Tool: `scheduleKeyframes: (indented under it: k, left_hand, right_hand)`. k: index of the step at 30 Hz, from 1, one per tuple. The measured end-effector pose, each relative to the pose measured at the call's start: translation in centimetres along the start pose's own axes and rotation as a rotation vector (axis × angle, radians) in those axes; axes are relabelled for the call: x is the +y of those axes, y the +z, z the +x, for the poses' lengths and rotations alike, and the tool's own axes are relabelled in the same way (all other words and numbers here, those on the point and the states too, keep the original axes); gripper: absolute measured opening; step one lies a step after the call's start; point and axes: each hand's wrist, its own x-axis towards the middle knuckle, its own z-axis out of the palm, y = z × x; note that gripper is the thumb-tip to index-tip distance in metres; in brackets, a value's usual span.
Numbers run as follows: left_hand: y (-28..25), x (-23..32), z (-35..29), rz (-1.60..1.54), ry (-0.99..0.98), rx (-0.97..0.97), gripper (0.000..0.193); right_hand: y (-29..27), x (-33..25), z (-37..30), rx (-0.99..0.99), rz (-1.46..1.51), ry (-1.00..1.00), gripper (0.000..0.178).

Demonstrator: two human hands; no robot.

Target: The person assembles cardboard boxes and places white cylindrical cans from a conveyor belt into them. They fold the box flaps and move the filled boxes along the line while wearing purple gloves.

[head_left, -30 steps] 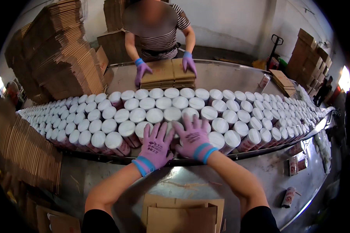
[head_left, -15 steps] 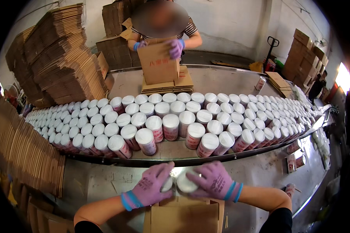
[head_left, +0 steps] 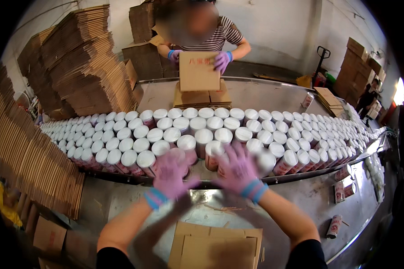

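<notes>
Currently, left hand [head_left: 170, 174] and right hand [head_left: 239, 170], both fingers-spread and holding nothing, are at the front-row white-lidded cans [head_left: 212, 154], ranked beyond the cardboard box [head_left: 217, 251], though blur leaves actual contact uncertain.

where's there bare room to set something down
Mostly bare: the near silver metal table between left brown cardboard stack and brown cardboard box; far grey metal tabletop between flat brown cardboard pile and lone red-and-white can. Crowded: the band of packed, white-topped cylindrical cans.
</notes>
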Motion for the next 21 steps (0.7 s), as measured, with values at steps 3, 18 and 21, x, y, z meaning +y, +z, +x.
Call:
scheduleKeyframes:
  k: [3,18,21]
  left_hand:
    - [2.2,-3.6,1.6,0.313,-0.092,0.023,0.086]
    - [1.9,4.1,-6.3,-0.466,0.111,-1.028,0.072]
    - [1.6,6.9,-8.6,-0.533,0.115,-1.447,0.067]
  right_hand:
    - [3.5,-0.9,4.7,-0.238,-0.136,0.281,0.077]
    - [-1.4,-0.5,-9.7,-1.191,0.896,0.133,0.079]
    - [-3.3,-4.9,-10.3,-1.173,0.884,-0.335,0.068]
